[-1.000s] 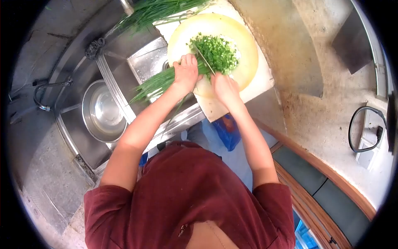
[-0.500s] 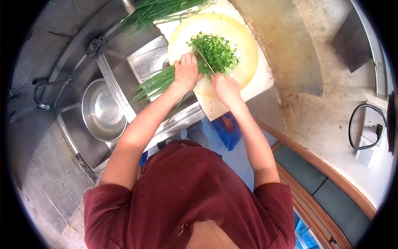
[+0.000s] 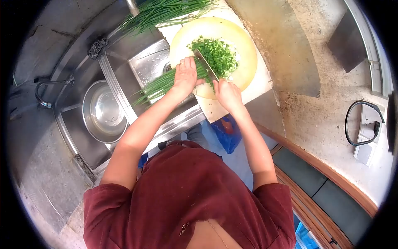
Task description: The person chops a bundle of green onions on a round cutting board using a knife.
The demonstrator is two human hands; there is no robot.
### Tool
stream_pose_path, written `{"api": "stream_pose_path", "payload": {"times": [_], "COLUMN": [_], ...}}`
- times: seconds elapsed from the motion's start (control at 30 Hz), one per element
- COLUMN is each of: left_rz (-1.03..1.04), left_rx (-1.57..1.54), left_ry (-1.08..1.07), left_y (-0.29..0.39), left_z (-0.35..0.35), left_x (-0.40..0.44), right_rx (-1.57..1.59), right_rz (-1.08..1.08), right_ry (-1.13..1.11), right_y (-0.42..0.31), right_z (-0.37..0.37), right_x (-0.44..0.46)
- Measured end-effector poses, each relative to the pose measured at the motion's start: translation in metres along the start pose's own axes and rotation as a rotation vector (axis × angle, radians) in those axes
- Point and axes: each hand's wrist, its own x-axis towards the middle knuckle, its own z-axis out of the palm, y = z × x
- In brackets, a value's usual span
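On a round yellowish cutting board [image 3: 247, 43], my left hand [image 3: 186, 75] presses down on a bunch of green onions [image 3: 159, 85], fingers closed over the stalks. Their green ends stick out to the left over the sink. My right hand [image 3: 227, 93] grips the handle of a kitchen knife [image 3: 206, 64]; the handle itself is mostly hidden in the fist. Its blade stands just right of my left fingers, at the cut end of the bunch. A heap of chopped green onions [image 3: 219, 54] lies on the board to the right of the blade.
More whole green onions [image 3: 166, 12] lie behind the board, near the faucet. The left sink basin holds a metal bowl [image 3: 105, 111]; a dark scouring pad [image 3: 97, 47] sits at the back rim. A blue plastic bag [image 3: 229, 135] hangs below the counter. A black cable [image 3: 348, 124] lies at right.
The knife blade has tilted so more of its face shows, and my right hand has shifted slightly. My left hand stays on the bunch. The whole view has shifted a little.
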Motion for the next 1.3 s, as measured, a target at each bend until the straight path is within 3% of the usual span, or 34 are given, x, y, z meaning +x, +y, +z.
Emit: {"api": "stream_pose_path", "payload": {"times": [0.07, 0.17, 0.27, 0.43, 0.67, 0.9, 1.0, 1.13, 1.3], "left_rz": [0.000, 0.059, 0.106, 0.065, 0.058, 0.034, 0.041, -0.008, -0.009], "left_rx": [0.137, 0.052, 0.245, 0.205, 0.182, 0.168, 0.085, -0.075, -0.100], "left_ry": [-0.038, 0.018, -0.003, -0.042, -0.014, -0.001, 0.013, 0.038, 0.031], "left_y": [0.002, -0.009, -0.011, -0.009, -0.010, -0.008, -0.007, -0.007, -0.012], "left_z": [-0.018, 0.002, 0.010, 0.007, 0.009, 0.008, 0.004, -0.003, -0.010], "left_x": [-0.013, -0.013, -0.009, -0.012, -0.009, -0.005, -0.010, -0.015, -0.011], "right_rx": [-0.001, 0.002, 0.049, 0.117, -0.025, 0.028, 0.148, 0.387, 0.447], "right_rz": [0.000, 0.013, 0.019, 0.010, 0.012, 0.009, 0.040, 0.066, 0.187], "right_ry": [-0.007, -0.060, -0.052, -0.004, -0.043, -0.021, -0.068, 0.077, 0.158], "right_y": [-0.005, -0.004, -0.009, -0.001, -0.002, -0.016, 0.002, 0.021, 0.042], "right_z": [-0.002, -0.003, 0.011, 0.013, -0.004, 0.030, 0.021, 0.003, -0.020], "right_x": [-0.002, 0.004, 0.032, 0.051, -0.009, 0.042, 0.047, 0.021, 0.006]}}
